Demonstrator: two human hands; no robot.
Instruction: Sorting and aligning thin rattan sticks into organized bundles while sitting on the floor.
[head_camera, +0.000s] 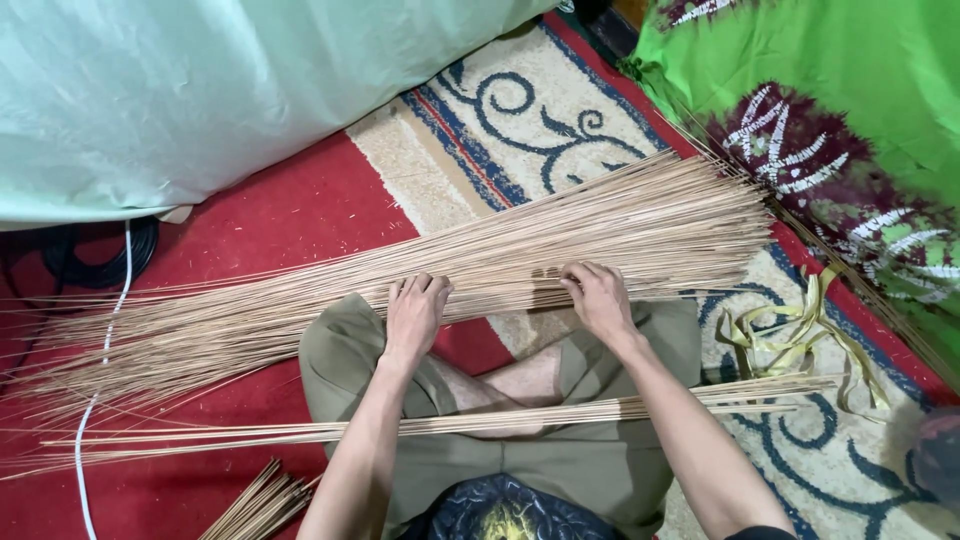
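Left hand: the left hand (415, 310) is lying palm down, fingers together, pressing on the stick pile (450, 265).
Right hand: the right hand (598, 297) is curling its fingers over the same sticks, nothing clamped.
Hidden: fingertips are sinking among sticks; pile ends are running off frame.
Surroundings: a smaller bundle (480, 422) is lying across the lap behind both hands; yellow straps (800, 335) are lying right of the right hand.

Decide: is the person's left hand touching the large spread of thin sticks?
Touching. The head view shows the left hand with fingers pressed flat on the large spread of thin sticks.
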